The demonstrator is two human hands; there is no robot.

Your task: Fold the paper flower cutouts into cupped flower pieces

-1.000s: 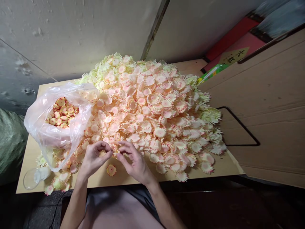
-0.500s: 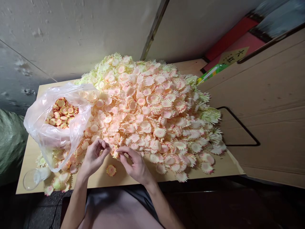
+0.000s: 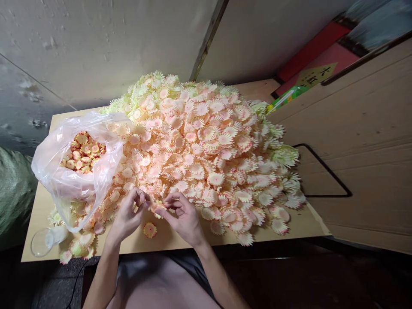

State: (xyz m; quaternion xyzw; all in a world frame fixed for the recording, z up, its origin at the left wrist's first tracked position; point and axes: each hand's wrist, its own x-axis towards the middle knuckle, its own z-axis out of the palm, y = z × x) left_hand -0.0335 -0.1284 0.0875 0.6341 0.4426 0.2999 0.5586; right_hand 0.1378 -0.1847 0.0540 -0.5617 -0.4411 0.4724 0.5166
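Note:
A big heap of pink, peach and cream paper flowers (image 3: 206, 146) covers most of a wooden table (image 3: 180, 240). At its near edge my left hand (image 3: 127, 216) and my right hand (image 3: 182, 219) meet, fingers curled in a pinch on one small flower (image 3: 156, 209) held between them. A single orange-centred flower (image 3: 149, 230) lies flat on the table just below my hands.
A clear plastic bag (image 3: 75, 171) with orange-yellow flowers inside stands at the left. A clear round lid or cup (image 3: 41, 242) lies at the table's near left corner. A wooden panel (image 3: 360, 141) rises on the right, a grey wall behind.
My hands have drawn a little closer together and slightly up toward the heap, still pinching the small flower. Nothing else has moved.

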